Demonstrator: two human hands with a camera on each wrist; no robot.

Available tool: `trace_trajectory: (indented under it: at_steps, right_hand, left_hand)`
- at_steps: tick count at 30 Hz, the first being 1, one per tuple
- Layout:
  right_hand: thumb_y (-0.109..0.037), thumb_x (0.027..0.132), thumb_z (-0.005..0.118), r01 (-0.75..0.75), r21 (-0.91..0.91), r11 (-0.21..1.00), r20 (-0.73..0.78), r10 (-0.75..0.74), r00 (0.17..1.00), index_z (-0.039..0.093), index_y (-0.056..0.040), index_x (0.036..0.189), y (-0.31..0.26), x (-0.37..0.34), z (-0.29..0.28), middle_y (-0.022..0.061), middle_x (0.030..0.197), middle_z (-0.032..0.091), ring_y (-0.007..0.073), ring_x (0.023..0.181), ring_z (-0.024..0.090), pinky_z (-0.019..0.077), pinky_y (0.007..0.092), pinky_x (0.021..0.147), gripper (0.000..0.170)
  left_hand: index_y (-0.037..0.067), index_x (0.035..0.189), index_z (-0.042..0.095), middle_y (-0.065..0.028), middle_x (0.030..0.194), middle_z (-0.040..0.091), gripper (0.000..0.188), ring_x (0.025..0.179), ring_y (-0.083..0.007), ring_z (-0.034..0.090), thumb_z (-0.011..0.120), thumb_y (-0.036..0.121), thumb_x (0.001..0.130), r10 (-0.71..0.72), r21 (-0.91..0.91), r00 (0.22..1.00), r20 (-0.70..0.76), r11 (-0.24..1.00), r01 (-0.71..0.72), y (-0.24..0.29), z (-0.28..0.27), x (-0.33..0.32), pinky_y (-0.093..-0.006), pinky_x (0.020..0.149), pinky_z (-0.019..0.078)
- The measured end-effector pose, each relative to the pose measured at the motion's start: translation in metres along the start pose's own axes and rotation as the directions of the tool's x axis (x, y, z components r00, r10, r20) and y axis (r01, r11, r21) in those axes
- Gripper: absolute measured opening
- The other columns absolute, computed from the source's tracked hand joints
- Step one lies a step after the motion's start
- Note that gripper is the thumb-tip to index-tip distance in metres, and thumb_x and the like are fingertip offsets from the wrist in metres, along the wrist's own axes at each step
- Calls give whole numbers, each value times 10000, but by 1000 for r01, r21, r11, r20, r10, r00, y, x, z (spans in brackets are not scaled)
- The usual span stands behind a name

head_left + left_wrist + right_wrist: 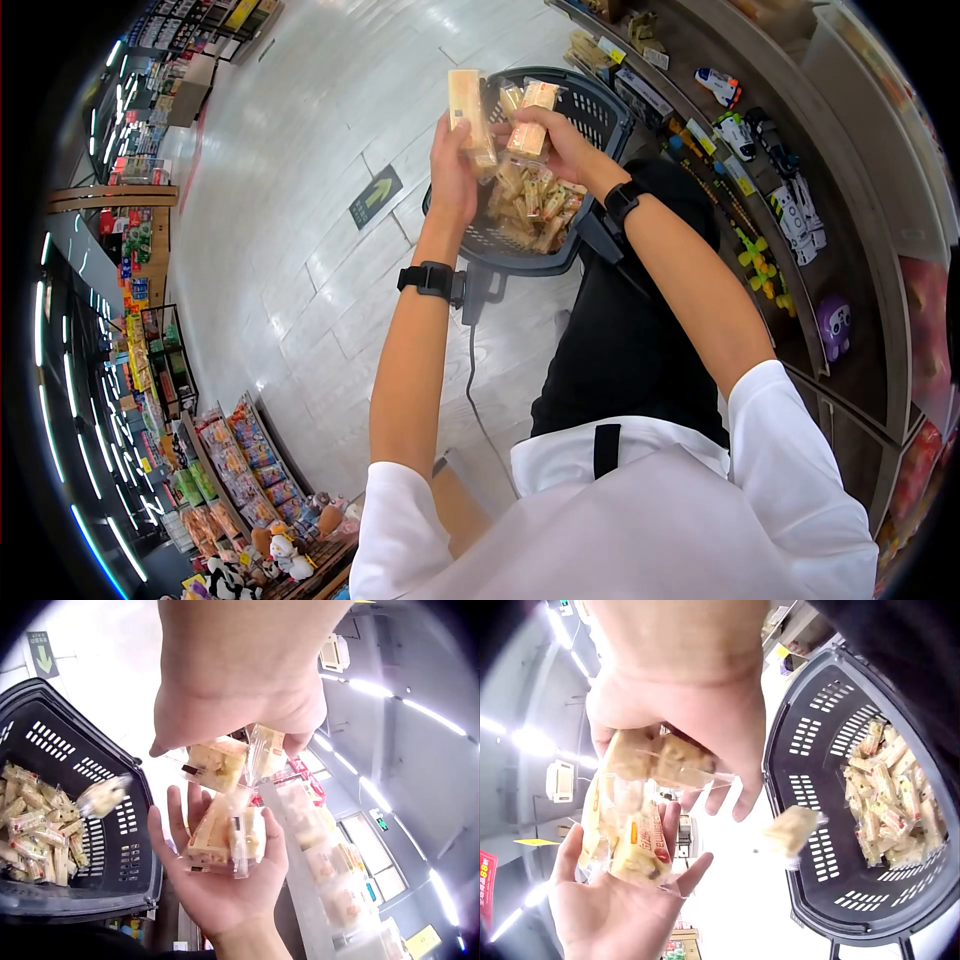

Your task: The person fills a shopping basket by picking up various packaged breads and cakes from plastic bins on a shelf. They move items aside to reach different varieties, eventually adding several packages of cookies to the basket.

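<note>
In the head view my left hand (pixel 455 168) holds pale, clear-wrapped snack bars (pixel 466 98), its thumb across them. Close beside it, my right hand (pixel 568 148) grips more wrapped snack bars (pixel 533 120). Both hands are above a dark basket (pixel 612 108), in which many similar bars (pixel 535 205) lie heaped. Seen from the left wrist, bars (pixel 216 838) rest between the right hand's fingers and thumb, just below those at the left hand. One blurred wrapped bar (pixel 103 796) is in mid-air over the basket, apart from both hands; the right wrist view shows this loose bar (pixel 791 831) too.
Shelves with toys (pixel 795 215) run along the right, close to the basket and a dark-clothed leg (pixel 630 340). A green arrow sign (pixel 376 196) marks the pale tiled floor (pixel 300 230). Store displays (pixel 235 460) line the left. A cable (pixel 472 370) hangs from the left wrist.
</note>
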State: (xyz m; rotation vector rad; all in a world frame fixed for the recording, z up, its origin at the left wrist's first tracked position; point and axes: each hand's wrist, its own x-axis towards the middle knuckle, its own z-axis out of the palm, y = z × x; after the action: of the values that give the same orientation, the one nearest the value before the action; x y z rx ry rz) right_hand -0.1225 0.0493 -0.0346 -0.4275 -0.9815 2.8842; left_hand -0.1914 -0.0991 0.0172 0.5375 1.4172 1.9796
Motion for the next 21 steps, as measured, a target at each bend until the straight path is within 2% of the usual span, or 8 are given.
trace_trajectory:
  at_steps: [2,5,7,10,14,16,19,21]
  right_hand:
    - [-246,861,613,10,-32,999,-31,-11,999,563,-17,1107,1,5,-4,111,1043,646,218,962,635,508,356,887,340]
    - [-234,850,616,36,-54,998,-89,-41,995,561,-22,1074,4,9,-6,108,1007,640,215,928,636,514,355,862,313]
    - [-225,843,619,47,-44,998,-117,-52,992,561,-25,1052,2,7,-4,104,973,636,215,899,637,521,358,833,295]
    - [-208,830,631,89,-80,993,-154,-100,983,558,-33,1019,-1,5,-3,81,913,606,208,840,626,528,375,761,268]
    - [-198,822,637,129,-33,991,-176,-133,975,557,-42,1003,-3,6,-8,69,901,577,196,791,610,524,381,711,252]
    - [-199,821,638,152,-21,988,-167,-153,974,556,-45,1004,0,10,-11,68,913,576,195,789,610,524,379,712,252]
    - [-209,825,637,172,-25,985,-173,-173,970,550,-47,1021,0,10,-12,64,906,580,196,800,612,523,384,711,269]
    - [-243,837,632,154,3,988,-157,-151,976,544,-56,1089,-1,9,-10,59,940,577,197,846,605,515,394,756,326]
  left_hand:
    - [103,1277,465,-55,1181,552,379,1105,-190,536,506,292,952,28,19,998,-56,999,-27,-3,-4,2,-346,930,436]
    - [84,1364,381,-77,1267,508,484,1174,-214,481,509,251,929,-6,-15,995,-102,1000,5,-5,-10,2,-434,985,385]
    - [168,1317,453,-15,1205,523,412,1097,-174,486,530,304,935,-61,22,981,-185,998,66,-4,-9,0,-432,951,400]
    - [190,1325,444,-16,1215,515,425,1100,-180,476,541,307,928,-47,44,958,-283,997,62,-7,-14,3,-479,954,382]
    - [190,1357,402,-25,1214,515,453,1089,-200,480,529,319,941,-55,62,964,-261,995,74,-4,-13,2,-462,929,411]
    - [191,1377,367,-43,1219,514,472,1098,-222,478,515,341,954,-48,31,984,-170,998,54,-4,-13,2,-453,885,446]
    - [186,1431,303,-117,1348,431,495,1145,-242,489,487,265,978,-42,80,973,-228,995,61,-3,-13,1,-437,851,479]
    - [186,1427,319,-113,1337,441,501,1151,-244,477,486,305,971,-21,81,963,-270,996,44,-1,-9,0,-460,881,450]
